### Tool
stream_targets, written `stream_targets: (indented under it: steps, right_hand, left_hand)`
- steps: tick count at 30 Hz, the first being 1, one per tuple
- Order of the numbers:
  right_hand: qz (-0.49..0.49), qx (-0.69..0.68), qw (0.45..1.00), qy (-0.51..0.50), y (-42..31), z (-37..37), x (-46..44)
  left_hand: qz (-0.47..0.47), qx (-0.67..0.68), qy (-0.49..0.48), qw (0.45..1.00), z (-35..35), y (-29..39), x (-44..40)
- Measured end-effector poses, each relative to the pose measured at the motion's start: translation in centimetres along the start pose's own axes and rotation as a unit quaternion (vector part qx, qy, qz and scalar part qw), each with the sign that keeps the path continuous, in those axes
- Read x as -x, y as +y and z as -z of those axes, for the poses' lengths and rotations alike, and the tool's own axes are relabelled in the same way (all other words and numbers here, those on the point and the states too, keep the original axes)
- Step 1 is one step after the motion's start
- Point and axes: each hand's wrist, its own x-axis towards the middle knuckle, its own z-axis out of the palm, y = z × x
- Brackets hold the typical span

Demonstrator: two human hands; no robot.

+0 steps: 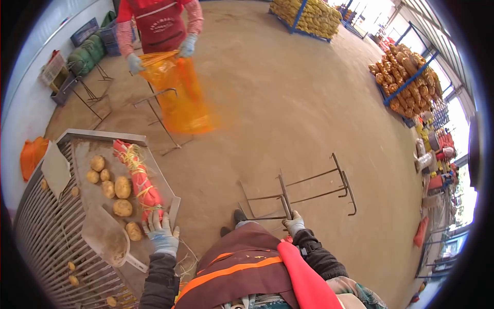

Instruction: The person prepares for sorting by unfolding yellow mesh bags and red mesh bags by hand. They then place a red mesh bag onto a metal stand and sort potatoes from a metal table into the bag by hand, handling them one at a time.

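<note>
My left hand (163, 238), in a pale blue and white glove, lies with fingers stretched out at the near end of a red rolled bundle (145, 186). Yellow strings are wound around the bundle, which rests on a metal sorting table (85, 149). My gloved right hand (294, 224) is closed around a bar of a dark metal wire stand (284, 193), tilted over the floor. Beside the bundle are several potatoes (122, 187) and a white scoop (105, 233). Red cloth (303, 273) hangs over my apron.
Across from me a co-worker (159, 23) in gloves holds an orange bag (182, 98) near another wire stand (157, 105). Filled sacks are stacked on a blue-framed pallet (406, 77) at right and another pallet (306, 18) at the back. Crates (105, 38) stand by the left wall.
</note>
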Motion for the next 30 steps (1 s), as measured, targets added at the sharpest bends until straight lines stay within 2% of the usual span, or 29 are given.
stream_targets:
  steps: [2,4,5,8,12,14,15,16,18,19,21,22,24,25,26,28,29,30]
  right_hand:
    - [-0.001,-0.04,0.999,0.008,3.0,1.1,-0.7]
    - [0.019,0.007,1.0,0.007,2.8,2.9,-0.1]
    - [0.069,0.046,0.995,0.05,4.8,3.3,-1.0]
    - [0.039,0.099,0.994,0.041,7.1,5.7,-1.8]
    - [0.038,0.105,0.985,0.131,13.2,7.8,-5.8]
    - [0.033,0.126,0.981,0.143,12.8,10.6,-6.5]
    - [-0.018,0.151,0.978,0.14,11.3,12.2,-6.3]
    - [-0.026,0.146,0.979,0.139,11.6,13.5,-6.9]
    - [0.084,0.08,0.983,0.142,12.2,16.1,-8.5]
    - [0.079,0.076,0.984,0.143,10.8,17.3,-8.5]
    - [-0.031,-0.054,0.998,-0.005,7.9,18.8,-7.9]
    - [-0.035,-0.058,0.998,-0.008,7.1,19.5,-7.7]
    - [-0.124,-0.059,0.985,-0.104,6.2,20.9,-7.6]
    - [-0.152,-0.064,0.981,-0.098,6.6,21.4,-7.8]
    - [-0.155,-0.068,0.98,-0.1,8.7,20.7,-8.6]
    - [0.077,-0.007,0.997,0.015,13.7,18.5,-11.2]
    - [0.009,0.039,0.999,-0.001,8.1,20.7,-8.7]
    - [0.005,0.037,0.999,-0.001,8.8,20.8,-9.5]
  left_hand:
    - [-0.015,-0.005,-0.004,1.0,0.1,0.0,-0.1]
    - [-0.012,-0.012,-0.001,1.0,0.0,-0.1,-0.8]
    - [-0.01,-0.023,-0.005,1.0,0.0,0.1,-0.8]
    - [-0.023,-0.038,0.003,0.999,-0.7,-0.1,-0.7]
    - [-0.018,-0.053,-0.014,0.998,-1.5,-0.1,-0.4]
    - [-0.031,-0.058,-0.021,0.998,-2.0,0.0,-0.4]
    - [-0.022,-0.062,-0.009,0.998,-2.0,0.3,-0.4]
    - [-0.011,-0.067,0.003,0.998,-2.1,0.6,-0.3]
    - [-0.018,-0.107,0.022,0.994,-2.2,2.5,-0.5]
    - [-0.05,-0.075,0.007,0.996,-2.0,4.2,-0.9]
    - [-0.137,0.026,0.001,0.99,-1.2,10.3,-2.7]
    - [-0.136,0.049,-0.037,0.989,-1.4,14.2,-3.5]
    - [-0.14,0.12,-0.129,0.974,-4.1,20.9,-4.8]
    - [-0.143,0.167,-0.184,0.958,-6.3,24.1,-5.3]
    - [-0.127,0.187,-0.243,0.943,-8.0,28.6,-5.9]
    - [-0.153,0.243,-0.33,0.899,-10.0,37.1,-7.1]
    - [-0.158,0.29,-0.373,0.867,-10.5,41.3,-7.6]
    - [-0.146,0.308,-0.413,0.844,-10.9,44.9,-7.8]
